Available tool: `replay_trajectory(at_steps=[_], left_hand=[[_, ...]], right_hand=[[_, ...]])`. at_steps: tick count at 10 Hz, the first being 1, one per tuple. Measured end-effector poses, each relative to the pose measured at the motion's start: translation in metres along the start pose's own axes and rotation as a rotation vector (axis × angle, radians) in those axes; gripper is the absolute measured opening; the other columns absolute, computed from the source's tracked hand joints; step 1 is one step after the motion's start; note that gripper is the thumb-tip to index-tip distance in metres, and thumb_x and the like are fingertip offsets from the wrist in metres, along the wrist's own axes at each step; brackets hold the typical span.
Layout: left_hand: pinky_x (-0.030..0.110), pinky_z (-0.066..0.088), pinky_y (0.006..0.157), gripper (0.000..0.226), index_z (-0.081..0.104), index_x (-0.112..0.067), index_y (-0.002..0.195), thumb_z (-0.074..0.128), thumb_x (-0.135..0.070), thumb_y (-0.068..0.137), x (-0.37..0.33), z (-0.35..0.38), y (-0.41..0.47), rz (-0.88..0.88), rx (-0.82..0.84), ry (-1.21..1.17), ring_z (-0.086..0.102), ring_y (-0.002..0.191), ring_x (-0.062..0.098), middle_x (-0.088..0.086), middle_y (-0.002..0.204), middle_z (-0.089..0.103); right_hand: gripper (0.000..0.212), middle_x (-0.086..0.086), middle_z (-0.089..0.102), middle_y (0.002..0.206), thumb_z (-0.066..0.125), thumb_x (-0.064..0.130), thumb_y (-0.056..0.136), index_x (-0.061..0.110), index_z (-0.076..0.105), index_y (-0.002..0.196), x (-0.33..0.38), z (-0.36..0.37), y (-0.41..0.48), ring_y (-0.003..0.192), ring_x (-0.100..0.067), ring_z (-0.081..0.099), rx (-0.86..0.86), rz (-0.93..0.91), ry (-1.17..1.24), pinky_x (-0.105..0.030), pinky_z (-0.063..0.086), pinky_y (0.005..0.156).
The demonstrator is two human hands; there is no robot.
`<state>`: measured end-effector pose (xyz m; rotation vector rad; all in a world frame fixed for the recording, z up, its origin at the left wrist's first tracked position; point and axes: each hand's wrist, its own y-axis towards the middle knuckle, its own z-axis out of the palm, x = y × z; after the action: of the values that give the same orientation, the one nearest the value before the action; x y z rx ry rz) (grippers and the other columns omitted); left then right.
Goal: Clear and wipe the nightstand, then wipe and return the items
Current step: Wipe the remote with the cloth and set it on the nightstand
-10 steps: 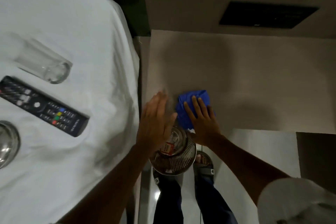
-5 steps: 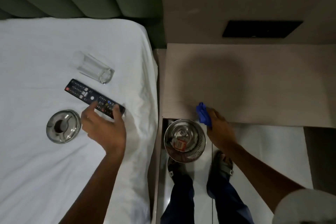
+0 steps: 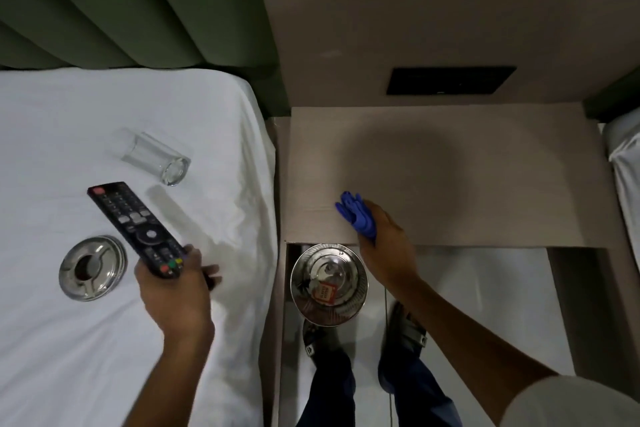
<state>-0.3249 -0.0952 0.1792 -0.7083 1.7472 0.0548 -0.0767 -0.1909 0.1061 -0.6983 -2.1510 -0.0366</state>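
The beige nightstand top [image 3: 485, 163] is bare apart from the blue cloth [image 3: 356, 215], which my right hand [image 3: 384, 246] grips bunched at the front edge. My left hand [image 3: 173, 291] holds the black remote [image 3: 135, 222] by its lower end, lifted above the white bed sheet [image 3: 69, 340]. A clear glass [image 3: 156, 156] lies on its side on the sheet beyond the remote. A round steel ashtray [image 3: 91, 267] sits on the sheet left of my left hand.
A steel waste bin [image 3: 329, 279] with litter inside stands on the floor below the nightstand's front edge, just above my feet. A green padded headboard [image 3: 121, 3] rises behind the bed. A dark panel [image 3: 450, 80] is set in the wall behind the nightstand.
My left hand reached from the nightstand to the bed, closed on the remote and raised it off the sheet. My right hand stopped wiping flat and bunched the cloth at the front edge.
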Motion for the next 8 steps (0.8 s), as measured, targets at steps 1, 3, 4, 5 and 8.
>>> replay_trajectory(at_steps=[1,3,4,5,8], left_hand=[[0.025,0.051,0.039,0.025,0.056,-0.025,0.115,0.067,-0.026,0.092,0.006,0.011,-0.055,-0.017,0.197,0.011,0.060,0.043,0.008,0.005,0.085,0.069],[0.026,0.045,0.040,0.054,0.060,-0.006,0.117,0.035,-0.052,0.102,0.021,0.089,-0.099,-0.489,0.658,-0.012,0.056,0.046,0.019,0.011,0.072,0.069],[0.028,0.049,0.043,0.052,0.062,-0.008,0.115,0.038,-0.052,0.101,0.026,0.114,-0.113,-0.541,0.736,0.016,0.060,0.050,0.020,0.011,0.076,0.075],[0.029,0.052,0.046,0.048,0.062,-0.012,0.119,0.040,-0.051,0.100,0.026,0.133,-0.115,-0.505,0.814,0.049,0.063,0.056,0.019,0.013,0.090,0.077],[0.037,0.052,0.090,0.032,0.065,-0.018,0.106,0.037,-0.033,0.104,0.028,0.166,-0.116,-0.540,0.765,-0.087,0.065,0.093,0.019,0.007,0.098,0.068]], right_hand=[[0.048,-0.004,0.062,0.112,0.055,0.004,0.086,0.017,0.049,0.132,0.009,-0.006,0.010,0.096,-0.019,0.058,-0.052,-0.048,0.060,-0.036,0.052,0.081],[0.045,-0.007,0.060,0.122,0.052,0.006,0.084,0.014,0.052,0.128,0.041,-0.035,0.053,0.114,-0.025,0.052,-0.136,-0.168,0.099,-0.041,0.044,0.099],[0.054,-0.010,0.048,0.142,0.053,0.011,0.087,0.016,0.041,0.139,0.048,-0.048,0.071,0.131,-0.028,0.041,-0.077,-0.148,-0.041,-0.047,0.036,0.109],[0.062,-0.007,0.042,0.148,0.053,0.005,0.083,0.020,0.039,0.142,0.044,-0.053,0.070,0.135,-0.029,0.036,0.074,-0.138,-0.212,-0.048,0.031,0.109],[0.045,-0.001,0.064,0.116,0.052,0.005,0.086,0.020,0.054,0.128,0.026,-0.036,-0.004,0.100,-0.009,0.060,0.021,-0.061,0.250,-0.010,0.044,0.084]])
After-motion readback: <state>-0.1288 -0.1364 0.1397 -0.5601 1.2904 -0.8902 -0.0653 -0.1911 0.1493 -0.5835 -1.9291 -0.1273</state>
